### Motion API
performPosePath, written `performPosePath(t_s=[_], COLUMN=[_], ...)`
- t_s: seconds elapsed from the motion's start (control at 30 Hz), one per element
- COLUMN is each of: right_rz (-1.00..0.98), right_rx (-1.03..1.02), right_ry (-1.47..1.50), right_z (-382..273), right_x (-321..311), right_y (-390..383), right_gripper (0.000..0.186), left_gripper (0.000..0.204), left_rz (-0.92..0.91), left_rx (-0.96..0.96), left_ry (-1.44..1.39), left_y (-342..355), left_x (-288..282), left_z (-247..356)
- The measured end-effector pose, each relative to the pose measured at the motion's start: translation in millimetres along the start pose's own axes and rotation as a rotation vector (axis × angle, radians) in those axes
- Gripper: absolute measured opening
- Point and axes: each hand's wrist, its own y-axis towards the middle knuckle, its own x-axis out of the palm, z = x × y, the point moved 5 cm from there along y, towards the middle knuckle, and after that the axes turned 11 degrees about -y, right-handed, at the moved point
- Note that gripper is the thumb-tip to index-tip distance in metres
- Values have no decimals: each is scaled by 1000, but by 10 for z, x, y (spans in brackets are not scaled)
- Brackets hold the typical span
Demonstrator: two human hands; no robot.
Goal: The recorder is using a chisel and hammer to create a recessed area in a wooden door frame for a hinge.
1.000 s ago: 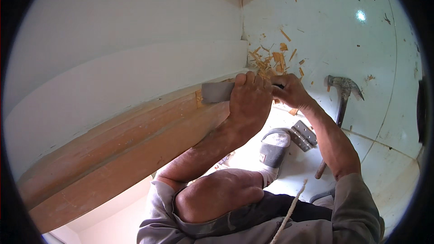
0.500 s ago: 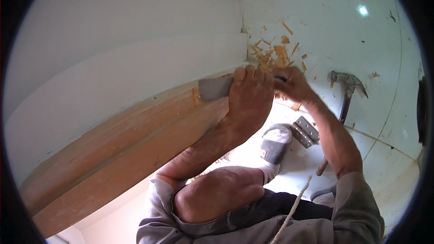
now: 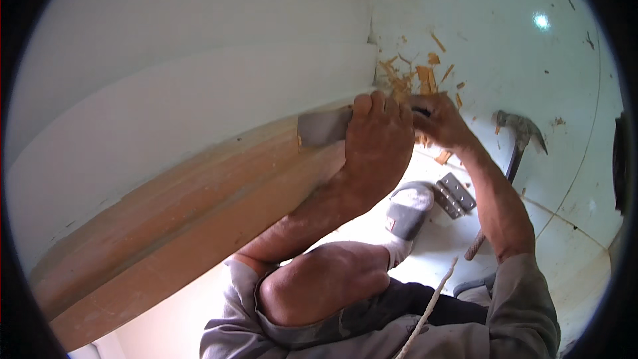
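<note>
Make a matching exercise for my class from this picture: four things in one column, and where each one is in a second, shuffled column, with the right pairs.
Things
1. flat grey blade
2. claw hammer
3. metal hinge
4. wood chips

Places
A. lying on the floor right of the right forearm
B. scattered on the floor by the wall corner
C. pressed against the wooden board, under the left hand
D. flat on the floor beside the grey sandal

Pairs: 1-C, 2-A, 3-D, 4-B
</note>
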Motion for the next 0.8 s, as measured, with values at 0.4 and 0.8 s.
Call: performPosePath(t_s=[0.4,0.8], right_rz=[154,144], right_rx=[3,6], right_ry=[-318,-190], right_z=[7,110], right_x=[-202,49], right_y=[-288,-362], right_gripper=[55,57], left_gripper=[18,18], left_rz=[61,-82], left_rx=[101,98], left_ry=[-148,-110], left_y=[-2,-84], left_x=[69,146], left_z=[81,68])
